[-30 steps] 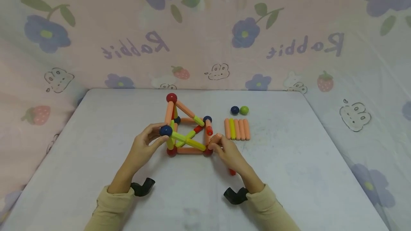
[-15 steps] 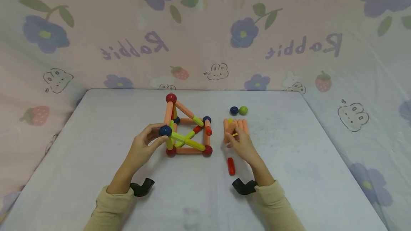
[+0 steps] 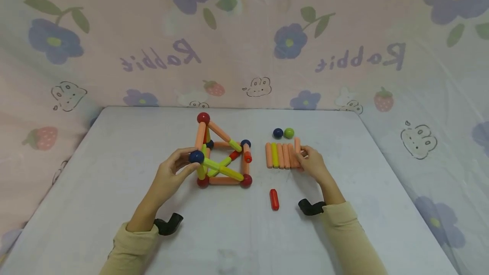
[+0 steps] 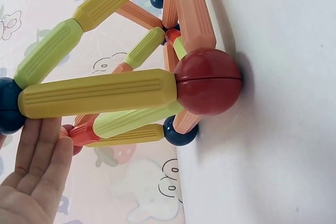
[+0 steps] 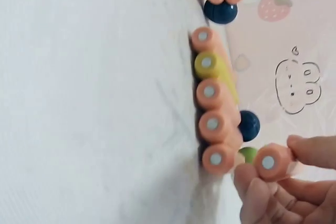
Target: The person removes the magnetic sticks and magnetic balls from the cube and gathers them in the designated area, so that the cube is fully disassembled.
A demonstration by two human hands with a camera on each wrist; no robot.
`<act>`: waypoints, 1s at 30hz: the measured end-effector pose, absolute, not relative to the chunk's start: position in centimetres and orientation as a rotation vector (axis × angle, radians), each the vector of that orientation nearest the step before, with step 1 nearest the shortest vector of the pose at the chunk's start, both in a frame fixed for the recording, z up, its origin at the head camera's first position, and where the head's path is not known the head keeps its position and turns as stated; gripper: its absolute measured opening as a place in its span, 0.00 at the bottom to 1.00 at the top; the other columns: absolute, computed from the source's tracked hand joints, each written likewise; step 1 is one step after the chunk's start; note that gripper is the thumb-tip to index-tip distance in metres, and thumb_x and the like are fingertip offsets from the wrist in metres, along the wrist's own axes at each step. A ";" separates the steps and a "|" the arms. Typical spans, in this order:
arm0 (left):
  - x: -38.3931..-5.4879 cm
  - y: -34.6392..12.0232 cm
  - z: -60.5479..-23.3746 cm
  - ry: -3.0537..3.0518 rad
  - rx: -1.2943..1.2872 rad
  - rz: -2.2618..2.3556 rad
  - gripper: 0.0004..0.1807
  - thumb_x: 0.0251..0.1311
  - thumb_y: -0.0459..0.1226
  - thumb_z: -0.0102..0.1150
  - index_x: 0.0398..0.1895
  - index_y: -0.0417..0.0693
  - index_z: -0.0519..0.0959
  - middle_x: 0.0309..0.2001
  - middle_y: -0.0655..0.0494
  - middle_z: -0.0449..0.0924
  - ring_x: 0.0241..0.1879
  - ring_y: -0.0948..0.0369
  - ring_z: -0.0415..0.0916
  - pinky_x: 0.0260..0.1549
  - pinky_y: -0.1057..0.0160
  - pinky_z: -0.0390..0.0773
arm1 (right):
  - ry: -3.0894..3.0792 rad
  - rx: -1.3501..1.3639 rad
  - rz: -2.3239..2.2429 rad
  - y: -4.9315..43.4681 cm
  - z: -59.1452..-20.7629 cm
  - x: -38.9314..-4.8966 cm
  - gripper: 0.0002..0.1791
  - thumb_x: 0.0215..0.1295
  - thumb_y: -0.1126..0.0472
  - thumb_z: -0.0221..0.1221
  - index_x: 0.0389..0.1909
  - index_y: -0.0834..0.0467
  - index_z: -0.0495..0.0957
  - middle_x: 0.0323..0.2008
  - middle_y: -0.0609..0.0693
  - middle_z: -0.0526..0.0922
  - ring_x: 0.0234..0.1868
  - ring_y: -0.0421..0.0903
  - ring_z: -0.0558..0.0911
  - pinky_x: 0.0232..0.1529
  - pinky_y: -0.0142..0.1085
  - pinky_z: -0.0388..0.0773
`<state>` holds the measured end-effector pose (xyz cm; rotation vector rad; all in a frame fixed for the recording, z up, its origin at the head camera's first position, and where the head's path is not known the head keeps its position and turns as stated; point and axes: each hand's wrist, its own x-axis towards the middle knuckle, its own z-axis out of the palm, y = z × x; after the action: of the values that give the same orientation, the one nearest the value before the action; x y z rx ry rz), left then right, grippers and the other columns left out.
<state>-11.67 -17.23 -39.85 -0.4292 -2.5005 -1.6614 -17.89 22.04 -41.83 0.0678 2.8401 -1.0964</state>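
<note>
A frame of magnetic sticks and balls stands left of centre, with a red ball (image 3: pixel 203 118) at its top. My left hand (image 3: pixel 170 177) holds a dark blue ball (image 3: pixel 196 156) at the frame's near left corner. From that ball a yellow stick (image 4: pixel 100 94) runs to a red ball (image 4: pixel 208 81) on the table. My right hand (image 3: pixel 316 165) pinches an orange magnetic stick (image 5: pixel 269 162) between thumb and fingers, by the right end of a row of sticks (image 3: pixel 280 156). In the right wrist view, the pinched stick is slightly apart from the row's end stick (image 5: pixel 216 159).
One yellow stick (image 3: pixel 275 155) lies among the orange ones. Behind the row sit a loose dark blue ball (image 3: pixel 278 133) and a green ball (image 3: pixel 289 133). Nearer lies a red stick (image 3: pixel 274 199). A patterned cloth (image 3: pixel 244 46) hangs behind the white table (image 3: pixel 191 241).
My right hand has moved right with the orange stick, from beside the frame, across the row, to the row's right end. The left hand and the frame have stayed put.
</note>
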 end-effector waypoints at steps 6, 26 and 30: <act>-11.6 -17.2 -40.0 -2.478 -0.458 -1.674 0.21 0.63 0.34 0.59 0.59 0.39 0.71 0.53 0.40 0.77 0.47 0.85 0.71 0.53 0.89 0.68 | 2.751 0.118 -1.004 23.2 -42.3 -19.0 0.27 0.71 0.59 0.49 0.63 0.74 0.64 0.41 0.66 0.81 0.22 0.38 0.78 0.25 0.27 0.74; -11.7 -17.2 -39.8 -2.482 -0.459 -1.676 0.22 0.63 0.34 0.59 0.59 0.39 0.71 0.53 0.40 0.77 0.48 0.84 0.71 0.55 0.87 0.69 | 2.693 0.114 -0.928 23.6 -42.7 -20.3 0.29 0.72 0.56 0.50 0.63 0.74 0.65 0.26 0.56 0.82 0.18 0.37 0.77 0.23 0.29 0.76; -11.7 -17.2 -39.9 -2.489 -0.447 -1.675 0.22 0.63 0.35 0.59 0.59 0.39 0.71 0.53 0.40 0.77 0.48 0.85 0.71 0.55 0.87 0.69 | 2.839 0.059 -0.781 22.9 -42.3 -19.5 0.27 0.70 0.55 0.51 0.60 0.73 0.68 0.34 0.63 0.83 0.27 0.46 0.78 0.29 0.32 0.73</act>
<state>-11.67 -17.24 -39.87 -0.4469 -2.4894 -1.6746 -19.47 22.93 -42.25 0.0592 2.8393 -0.7809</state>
